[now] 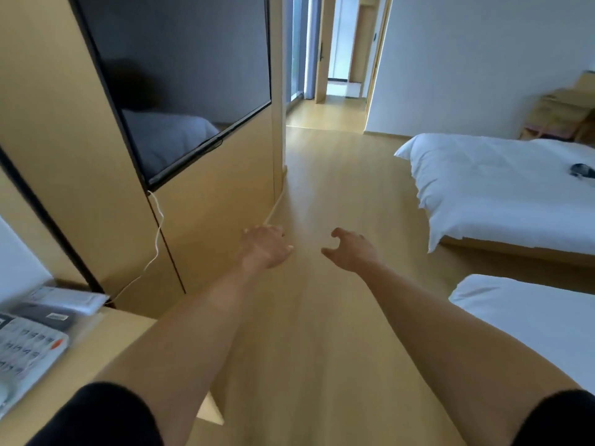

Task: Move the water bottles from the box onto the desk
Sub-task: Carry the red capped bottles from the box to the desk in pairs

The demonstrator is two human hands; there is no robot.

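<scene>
At my near left, the wooden surface (pixel 106 346) carries a phone (pixel 22 352) and some blurred packets (pixel 64 304). Both my arms reach forward over the floor (pixel 322 188). My left hand (pixel 265 247) is relaxed, fingers (pixel 280 233) loosely spread, holding nothing. My right hand (pixel 351 251) has fingers (pixel 339 235) half curled, also empty. Two white beds (pixel 502 188) lie to the right. I see no box or bottles here.
</scene>
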